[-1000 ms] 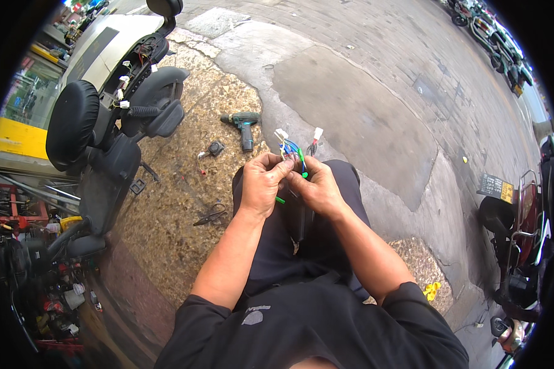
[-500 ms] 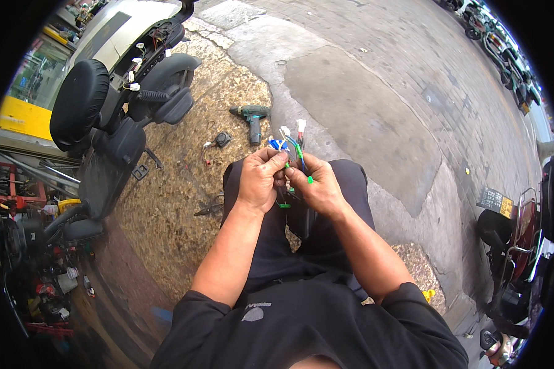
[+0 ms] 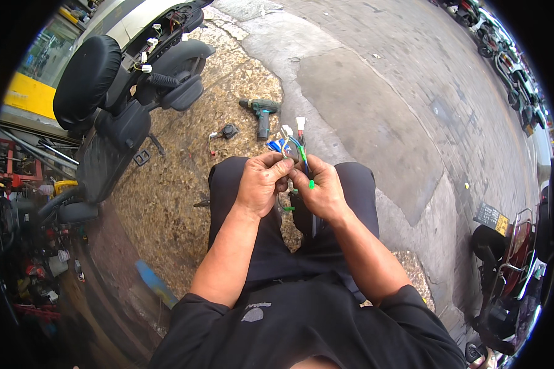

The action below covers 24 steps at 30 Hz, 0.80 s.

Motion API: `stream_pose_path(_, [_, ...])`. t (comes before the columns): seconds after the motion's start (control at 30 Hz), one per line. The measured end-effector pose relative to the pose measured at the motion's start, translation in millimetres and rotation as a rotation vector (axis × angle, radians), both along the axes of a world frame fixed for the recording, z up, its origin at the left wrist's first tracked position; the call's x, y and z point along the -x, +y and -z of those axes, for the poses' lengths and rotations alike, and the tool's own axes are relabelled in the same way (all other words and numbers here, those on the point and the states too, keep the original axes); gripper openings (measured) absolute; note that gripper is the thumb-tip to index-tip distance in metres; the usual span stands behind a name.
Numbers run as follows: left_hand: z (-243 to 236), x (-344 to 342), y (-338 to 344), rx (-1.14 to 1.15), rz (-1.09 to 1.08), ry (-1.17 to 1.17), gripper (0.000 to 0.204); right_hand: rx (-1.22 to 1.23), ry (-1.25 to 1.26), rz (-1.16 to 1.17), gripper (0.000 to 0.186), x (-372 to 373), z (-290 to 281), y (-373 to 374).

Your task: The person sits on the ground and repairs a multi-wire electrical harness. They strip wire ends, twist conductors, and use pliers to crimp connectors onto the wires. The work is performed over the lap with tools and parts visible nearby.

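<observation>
My left hand point(image 3: 262, 184) and my right hand point(image 3: 319, 187) meet above my knees, fingertips nearly touching. Both are closed in a pinch on a bundle of thin wires point(image 3: 298, 147) in blue, green, white and dark colours. White plug connectors point(image 3: 300, 122) stick up from the bundle beyond my fingers. A blue piece point(image 3: 278, 146) shows just past my left fingers. Green tape or sleeving point(image 3: 312, 184) pokes out by my right thumb, and more green hangs below between my legs. What exactly lies between the fingertips is hidden.
On the stony ground ahead lie a cordless drill point(image 3: 262, 115) and a small round black part point(image 3: 229, 131) with wires. A partly stripped scooter point(image 3: 120, 132) with a black seat stands at the left, loose connectors hanging out. Another scooter point(image 3: 514, 264) is at the right; several more line the far right.
My view has shifted a little, so the drill and scooter sit further right. Both hands stay pinched on the wires at nearly the same place. My knees are further apart.
</observation>
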<state>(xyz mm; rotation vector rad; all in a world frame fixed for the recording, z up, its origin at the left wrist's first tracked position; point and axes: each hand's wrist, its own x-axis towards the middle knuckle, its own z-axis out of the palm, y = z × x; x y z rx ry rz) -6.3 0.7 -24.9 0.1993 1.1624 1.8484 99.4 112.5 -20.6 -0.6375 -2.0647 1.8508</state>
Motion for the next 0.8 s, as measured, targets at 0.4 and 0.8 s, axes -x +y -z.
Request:
stream_pose_path(0.4, [11, -11, -1, 0.064, -0.329, -0.171, 0.014, -0.123, 0.011, 0.078, 0.016, 11, 3, -28])
stream_pose_path(0.8, [22, -1, -5, -0.014, 0.006, -0.141, 0.011, -0.074, -0.085, 0.098, 0.011, 8, 5, -16])
